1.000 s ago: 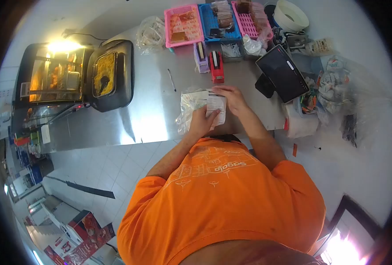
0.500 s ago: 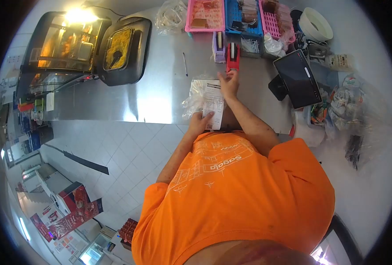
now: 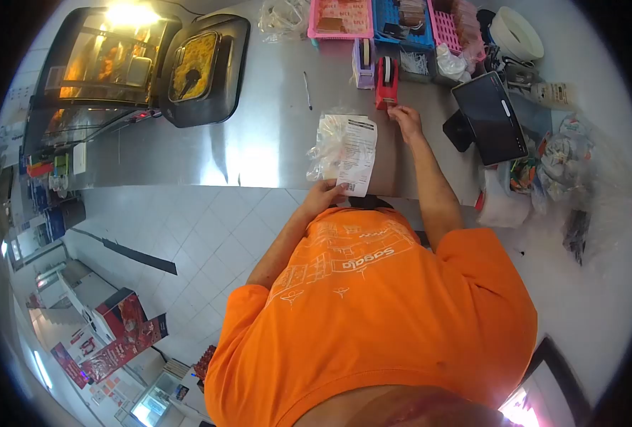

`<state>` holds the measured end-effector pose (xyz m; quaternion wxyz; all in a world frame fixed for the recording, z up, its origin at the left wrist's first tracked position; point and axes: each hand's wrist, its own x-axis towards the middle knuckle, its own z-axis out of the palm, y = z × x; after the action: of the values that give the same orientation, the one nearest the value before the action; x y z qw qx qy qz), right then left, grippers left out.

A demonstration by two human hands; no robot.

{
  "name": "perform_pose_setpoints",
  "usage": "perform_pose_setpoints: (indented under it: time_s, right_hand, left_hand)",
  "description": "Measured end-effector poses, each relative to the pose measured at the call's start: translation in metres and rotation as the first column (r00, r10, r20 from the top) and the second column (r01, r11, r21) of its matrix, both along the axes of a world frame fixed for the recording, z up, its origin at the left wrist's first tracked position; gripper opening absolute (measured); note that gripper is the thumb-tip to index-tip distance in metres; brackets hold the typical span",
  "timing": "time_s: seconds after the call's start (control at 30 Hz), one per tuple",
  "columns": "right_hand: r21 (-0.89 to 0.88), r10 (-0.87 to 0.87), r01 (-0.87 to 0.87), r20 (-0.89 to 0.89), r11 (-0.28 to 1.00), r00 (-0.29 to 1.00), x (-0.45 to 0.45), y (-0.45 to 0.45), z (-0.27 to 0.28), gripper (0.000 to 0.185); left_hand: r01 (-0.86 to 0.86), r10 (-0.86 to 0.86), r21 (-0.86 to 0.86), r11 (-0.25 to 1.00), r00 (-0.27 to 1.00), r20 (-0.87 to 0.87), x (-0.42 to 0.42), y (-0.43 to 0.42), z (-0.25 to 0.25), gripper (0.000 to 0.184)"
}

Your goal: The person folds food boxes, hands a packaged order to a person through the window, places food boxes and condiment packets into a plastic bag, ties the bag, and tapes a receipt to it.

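Observation:
My left hand [image 3: 327, 193] grips the lower left edge of a long printed receipt [image 3: 359, 156] together with a crumpled clear plastic bag [image 3: 324, 149], both at the counter's front edge. The receipt lies over the right part of the bag. At the front end of a red tape dispenser [image 3: 386, 83], the fingers of my right hand [image 3: 408, 122] are pinched together. Anything between those fingertips is too small to make out. Beside the red dispenser, on its left, stands a purple tape dispenser [image 3: 364, 65].
A pen [image 3: 307, 90] lies on the steel counter [image 3: 273, 135]. Pink [image 3: 339, 34] and blue baskets [image 3: 403, 41] stand along the back. To the right is a tablet on a stand [image 3: 490, 119]. A lit food warmer [image 3: 106, 64] and a black tray of yellow food [image 3: 191, 67] are at left.
My right hand has moved right, away from the receipt's upper edge, with its fingertips at the red dispenser's front. My left hand keeps hold of the receipt and bag. The view has shifted slightly.

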<state>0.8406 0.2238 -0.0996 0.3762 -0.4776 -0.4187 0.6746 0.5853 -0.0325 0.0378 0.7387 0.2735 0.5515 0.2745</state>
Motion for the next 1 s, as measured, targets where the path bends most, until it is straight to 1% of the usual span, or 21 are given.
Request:
perform_pose_setpoints:
  time_s: [0.03, 0.07, 0.1, 0.13, 0.17, 0.2, 0.23, 0.27, 0.3, 0.33, 0.37, 0.43, 0.5, 0.57, 0.67, 0.73, 0.77, 0.87, 0.93, 0.97, 1.0]
  right_hand:
    - [0.164, -0.021, -0.002, 0.135, 0.987, 0.991, -0.002, -0.006, -0.003, 0.013]
    - [0.272, -0.117, 0.026, 0.324, 0.962, 0.939, -0.004, -0.011, -0.006, 0.013]
    - [0.358, -0.254, 0.063, 0.515, 0.931, 0.819, -0.009, -0.016, 0.002, 0.012]
    - [0.402, -0.360, 0.103, 0.642, 0.910, 0.677, -0.012, -0.020, 0.011, 0.012]
    - [0.332, -0.374, 0.188, 0.691, 0.925, 0.619, -0.015, -0.023, 0.020, 0.012]
    - [0.214, -0.349, 0.285, 0.707, 0.934, 0.615, -0.017, -0.024, 0.029, 0.011]
    - [0.063, -0.325, 0.383, 0.666, 0.922, 0.671, -0.016, -0.025, 0.039, 0.011]
    - [-0.185, -0.326, 0.440, 0.439, 0.879, 0.837, -0.012, -0.031, 0.048, 0.011]
    - [-0.350, -0.365, 0.374, 0.094, 0.859, 0.926, -0.007, -0.046, 0.056, 0.010]
    - [-0.383, -0.328, 0.204, -0.295, 0.901, 0.897, 0.002, -0.072, 0.056, 0.012]
    - [-0.400, -0.261, -0.010, -0.618, 0.917, 0.742, 0.011, -0.099, 0.055, 0.015]
    - [-0.438, -0.251, -0.147, -0.724, 0.887, 0.643, 0.011, -0.176, 0.070, 0.018]
    - [-0.468, -0.112, -0.127, -0.449, 0.874, 0.887, -0.001, -0.241, 0.081, 0.019]
    - [-0.456, 0.040, -0.116, -0.173, 0.882, 0.984, -0.049, -0.265, 0.113, 0.021]
    - [-0.400, -0.178, 0.183, 0.050, 0.898, 0.983, -0.085, -0.271, 0.074, 0.023]
    - [-0.339, -0.172, 0.219, 0.163, 0.915, 0.972, -0.095, -0.263, 0.070, 0.026]
    - [-0.309, -0.170, 0.234, 0.220, 0.922, 0.961, -0.096, -0.259, 0.069, 0.028]
    - [-0.301, -0.028, 0.178, 0.443, 0.937, 0.896, -0.088, -0.254, 0.067, 0.029]
    - [-0.129, 0.001, 0.128, 0.709, 0.983, 0.705, -0.079, -0.263, 0.048, 0.029]
    - [-0.049, -0.006, 0.079, 0.816, 0.996, 0.578, -0.076, -0.269, 0.037, 0.029]
    - [-0.008, -0.082, 0.144, 0.790, 0.990, 0.608, -0.078, -0.274, 0.043, 0.028]
  left_hand:
    - [0.026, -0.026, 0.002, 1.000, 1.000, 0.004, -0.003, 0.000, -0.004, 0.042]
    - [0.053, -0.053, 0.005, 0.999, 0.999, 0.009, -0.005, 0.000, -0.007, 0.042]
    - [0.094, -0.093, -0.016, 0.995, 0.995, 0.019, -0.008, 0.001, -0.007, 0.043]
    - [0.136, -0.135, -0.033, 0.990, 0.990, 0.030, -0.011, 0.004, -0.005, 0.043]
    - [0.179, -0.177, -0.047, 0.983, 0.983, 0.039, -0.015, 0.007, -0.002, 0.044]
    - [0.217, -0.215, -0.042, 0.975, 0.975, 0.050, -0.019, 0.010, -0.004, 0.044]
    - [0.253, -0.251, -0.037, 0.967, 0.966, 0.062, -0.021, 0.013, -0.006, 0.044]
    - [0.289, -0.286, -0.036, 0.957, 0.955, 0.074, -0.025, 0.013, -0.008, 0.044]
    - [0.320, -0.318, -0.041, 0.947, 0.947, 0.049, -0.028, 0.014, -0.008, 0.044]
    - [0.352, -0.351, -0.047, 0.935, 0.936, 0.026, -0.030, 0.015, -0.007, 0.044]
    - [0.386, -0.387, -0.047, 0.921, 0.922, 0.002, -0.033, 0.019, -0.006, 0.045]
    - [0.419, -0.417, -0.021, 0.908, 0.907, 0.061, -0.036, 0.023, -0.010, 0.044]
    - [0.451, -0.451, 0.025, 0.892, 0.888, 0.086, -0.039, 0.021, -0.018, 0.045]
    - [0.482, -0.489, 0.101, 0.871, 0.870, 0.065, -0.041, 0.022, -0.026, 0.046]
    - [0.575, -0.568, 0.088, 0.813, 0.817, -0.094, -0.044, 0.029, 0.003, 0.044]
    - [0.699, -0.568, 0.243, 0.673, 0.698, -0.437, -0.046, 0.024, -0.002, 0.044]
    - [0.760, -0.515, 0.295, 0.579, 0.622, -0.590, -0.047, 0.021, -0.004, 0.045]
    - [0.914, -0.619, 0.289, 0.285, 0.406, -0.673, -0.048, 0.028, 0.063, 0.049]
    - [0.849, -0.250, 0.529, 0.003, 0.512, -0.822, -0.044, 0.037, 0.071, 0.051]
    - [0.793, -0.051, 0.584, -0.171, 0.585, -0.809, -0.043, 0.045, 0.075, 0.052]
    - [0.862, 0.187, 0.486, -0.147, 0.507, -0.842, -0.043, 0.053, 0.098, 0.053]
